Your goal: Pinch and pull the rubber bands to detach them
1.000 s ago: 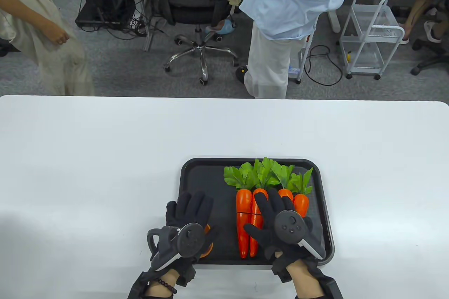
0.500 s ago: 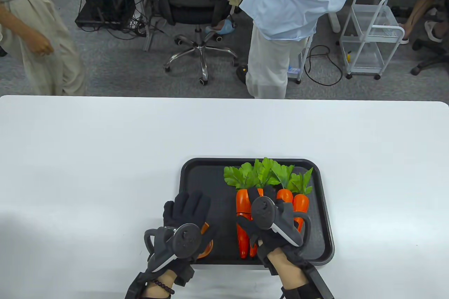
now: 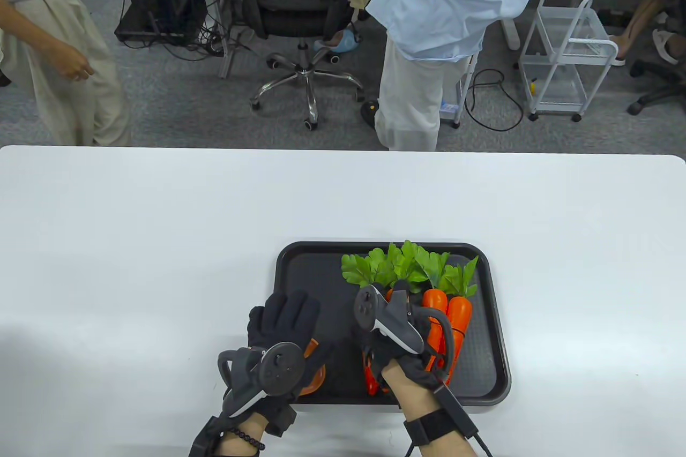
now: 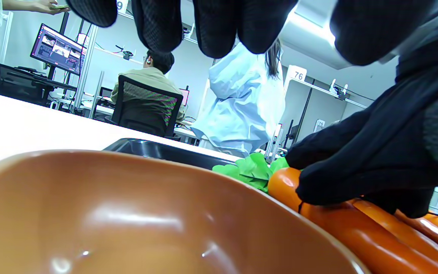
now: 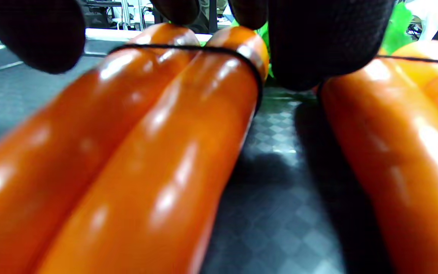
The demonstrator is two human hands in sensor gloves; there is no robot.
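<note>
The black rubber band (image 5: 188, 48) encircled the left carrot pair (image 5: 127, 152) on the tray (image 3: 300, 275). The right hand (image 3: 399, 342) straddled it, fingers (image 5: 318, 42) unclosed; the left hand (image 3: 278, 339) hovered open. A shallow pinch risked the band snapping back.

Bowl (image 3: 313, 371): orange, on the tray's near-left corner.
Office chair (image 3: 300, 7): black, beyond the table.
Wire cart (image 3: 568, 55): white, far right on the floor.
</note>
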